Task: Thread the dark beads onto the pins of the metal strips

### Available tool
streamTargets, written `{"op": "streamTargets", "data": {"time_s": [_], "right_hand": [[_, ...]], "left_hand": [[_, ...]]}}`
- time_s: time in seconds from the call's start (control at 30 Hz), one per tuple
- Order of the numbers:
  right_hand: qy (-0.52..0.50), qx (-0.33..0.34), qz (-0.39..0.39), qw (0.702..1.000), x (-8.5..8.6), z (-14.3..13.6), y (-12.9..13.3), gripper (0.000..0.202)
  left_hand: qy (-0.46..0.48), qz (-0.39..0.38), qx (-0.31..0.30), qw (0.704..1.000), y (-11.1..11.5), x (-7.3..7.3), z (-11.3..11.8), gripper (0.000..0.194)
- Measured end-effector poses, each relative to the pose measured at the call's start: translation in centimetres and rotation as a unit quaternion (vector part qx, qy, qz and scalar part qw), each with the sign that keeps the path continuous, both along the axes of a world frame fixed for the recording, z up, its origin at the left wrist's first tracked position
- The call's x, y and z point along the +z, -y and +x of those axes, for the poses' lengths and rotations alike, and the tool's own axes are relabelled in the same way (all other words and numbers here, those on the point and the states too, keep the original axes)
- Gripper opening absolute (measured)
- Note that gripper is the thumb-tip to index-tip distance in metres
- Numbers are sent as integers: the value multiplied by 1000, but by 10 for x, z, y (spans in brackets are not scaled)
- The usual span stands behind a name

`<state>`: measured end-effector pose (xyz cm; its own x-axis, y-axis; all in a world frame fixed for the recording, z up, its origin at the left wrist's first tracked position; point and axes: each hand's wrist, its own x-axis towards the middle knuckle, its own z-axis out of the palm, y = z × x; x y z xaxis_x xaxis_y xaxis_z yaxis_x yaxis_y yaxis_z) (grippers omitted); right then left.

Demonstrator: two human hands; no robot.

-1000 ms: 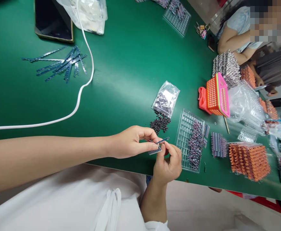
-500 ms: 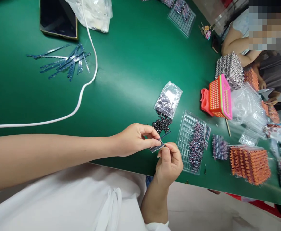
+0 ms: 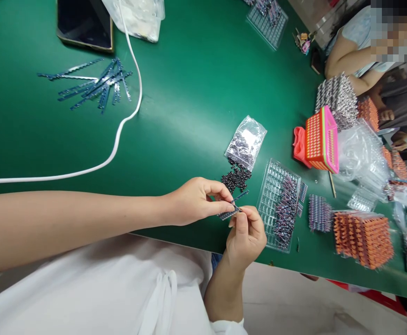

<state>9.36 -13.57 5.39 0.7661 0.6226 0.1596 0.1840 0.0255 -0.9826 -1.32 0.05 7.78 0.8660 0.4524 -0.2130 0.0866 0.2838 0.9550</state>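
Observation:
My left hand (image 3: 201, 202) pinches a small dark strip piece (image 3: 228, 214) near the table's front edge, and a thin blue strip (image 3: 241, 196) sticks out past its fingertips. Against the right end of that piece, my right hand (image 3: 246, 237) has thumb and fingers pressed together; what lies between them is too small to make out. Just beyond the hands is a heap of black beads (image 3: 236, 178), beside a clear bag (image 3: 246, 143) with more dark beads. To the right, a clear ridged tray (image 3: 268, 202) holds a pile of purplish-blue pieces (image 3: 287, 211).
Blue strips (image 3: 100, 86), a white cable (image 3: 116, 144), a phone (image 3: 84, 23) and a plastic bag (image 3: 138, 18) are at the left. Rightward are a basket (image 3: 316, 142), orange stacks (image 3: 363, 238) and a plastic pile (image 3: 360, 149). Other people sit at the far right.
The view has shifted slightly. Both hands keep nearly the same pose, with the right fingertips still against the dark piece.

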Motion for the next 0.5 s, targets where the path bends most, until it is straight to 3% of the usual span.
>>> {"op": "streamTargets", "data": {"time_s": [0.23, 0.5], "right_hand": [[9, 0, -45, 999, 3, 1, 2, 11], [-35, 35, -24, 998, 1, 6, 3, 7]], "left_hand": [[0, 8, 3, 1000, 0, -1, 0, 17], [-15, 54, -17, 998, -3, 4, -2, 19]]}}
